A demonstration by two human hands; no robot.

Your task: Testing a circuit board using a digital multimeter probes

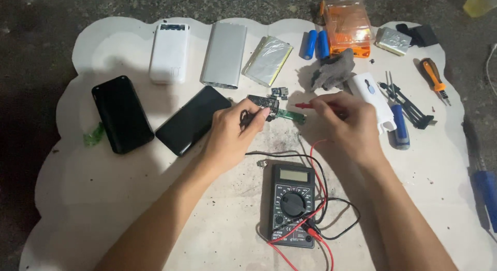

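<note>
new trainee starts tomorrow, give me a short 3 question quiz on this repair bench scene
1. True or false: the right hand holds a red probe pointed at the small circuit board.
2. Which lies nearest the person, between the forearms? A) the multimeter B) the orange box C) the white power bank
3. Fill in: two ____ cylindrical cells lie beside the orange box.

Key
1. True; the left hand is at the board too.
2. A
3. blue
</note>
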